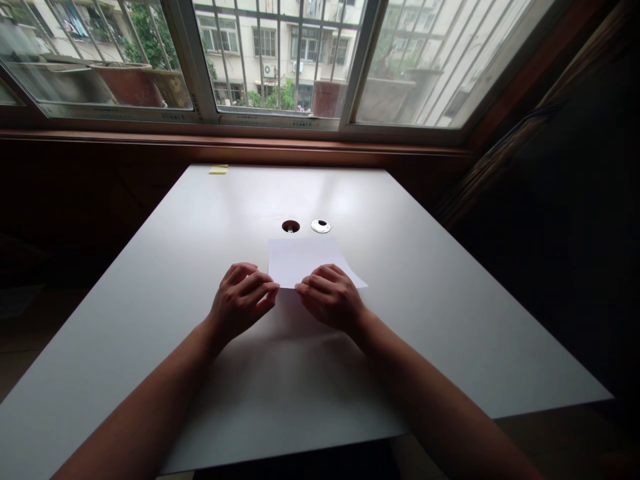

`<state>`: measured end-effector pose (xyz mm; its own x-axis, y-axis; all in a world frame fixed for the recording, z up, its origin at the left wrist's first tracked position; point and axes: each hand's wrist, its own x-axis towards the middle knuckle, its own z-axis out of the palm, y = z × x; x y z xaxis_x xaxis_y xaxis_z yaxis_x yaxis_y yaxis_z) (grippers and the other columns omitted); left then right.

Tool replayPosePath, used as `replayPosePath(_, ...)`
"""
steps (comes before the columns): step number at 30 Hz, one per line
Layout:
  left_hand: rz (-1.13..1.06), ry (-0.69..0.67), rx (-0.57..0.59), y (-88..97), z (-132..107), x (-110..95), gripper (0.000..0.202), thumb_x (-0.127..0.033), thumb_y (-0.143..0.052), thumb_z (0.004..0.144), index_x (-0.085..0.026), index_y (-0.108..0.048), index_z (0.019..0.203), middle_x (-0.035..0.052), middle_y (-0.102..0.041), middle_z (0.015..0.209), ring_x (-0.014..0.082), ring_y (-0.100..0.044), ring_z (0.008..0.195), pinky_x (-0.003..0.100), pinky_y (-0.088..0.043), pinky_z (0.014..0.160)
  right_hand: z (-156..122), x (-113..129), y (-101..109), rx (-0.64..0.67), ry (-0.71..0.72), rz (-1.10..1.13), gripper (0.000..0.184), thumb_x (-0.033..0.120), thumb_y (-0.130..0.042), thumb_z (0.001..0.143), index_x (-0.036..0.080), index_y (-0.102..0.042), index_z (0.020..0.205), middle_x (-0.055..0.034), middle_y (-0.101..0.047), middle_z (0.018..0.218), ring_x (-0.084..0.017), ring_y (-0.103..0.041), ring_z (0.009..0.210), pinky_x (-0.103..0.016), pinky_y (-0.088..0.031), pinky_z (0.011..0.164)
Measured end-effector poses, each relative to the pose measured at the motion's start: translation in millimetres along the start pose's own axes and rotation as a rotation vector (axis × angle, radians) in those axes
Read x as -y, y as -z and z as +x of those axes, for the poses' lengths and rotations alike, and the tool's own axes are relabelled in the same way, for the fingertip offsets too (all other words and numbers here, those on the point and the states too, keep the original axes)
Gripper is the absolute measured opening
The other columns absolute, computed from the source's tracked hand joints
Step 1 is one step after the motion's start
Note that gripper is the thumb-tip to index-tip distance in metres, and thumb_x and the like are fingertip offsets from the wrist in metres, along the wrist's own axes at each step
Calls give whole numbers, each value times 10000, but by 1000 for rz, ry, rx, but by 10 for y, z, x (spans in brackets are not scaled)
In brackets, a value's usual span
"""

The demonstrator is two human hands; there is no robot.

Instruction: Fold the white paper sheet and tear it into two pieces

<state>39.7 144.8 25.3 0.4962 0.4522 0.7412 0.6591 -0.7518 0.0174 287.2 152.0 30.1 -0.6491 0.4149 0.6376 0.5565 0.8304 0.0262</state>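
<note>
A white sheet of paper (305, 259) lies flat in the middle of the white table (150, 280). My left hand (241, 299) rests at the sheet's near left corner, fingers curled and fingertips pinching its near edge. My right hand (330, 297) sits beside it on the near right part of the sheet, fingers curled and pressed down on the paper's near edge. The two hands almost touch at the fingertips. The near edge of the sheet is hidden under the fingers.
Just beyond the paper are a round cable hole (291, 227) and its loose round cap (321, 226). A small yellow note pad (219, 170) lies at the table's far edge. A wooden sill and a barred window (280, 60) stand behind; dark furniture stands to the right.
</note>
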Motion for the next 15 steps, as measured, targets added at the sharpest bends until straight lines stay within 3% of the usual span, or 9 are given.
replayPosePath(7,20,21,-42,31,-4,82,226,-109,-727,777,-253,-657,938,-2,-688,863,209,-584,862,408,-524,851,-51,-57,32,-8,-32,6,84,181,-607,907,213,-663,963,-27,-669,838,-178,-545,816,-349,-408,766)
replayPosePath(12,13,104,-159,52,-32,147,240,-90,-734,767,-245,-663,936,11,-677,867,210,-592,869,402,-533,832,-102,-111,24,-33,-67,-5,88,167,-601,911,213,-665,948,-27,-672,831,-174,-542,807,-348,-401,766)
replayPosePath(15,-24,98,-154,48,-34,130,268,-94,-749,766,-255,-670,964,7,-684,889,205,-590,875,394,-534,837,-97,-112,20,-28,-58,-6,82,170,-607,910,210,-664,954,-24,-675,837,-172,-541,808,-346,-398,761)
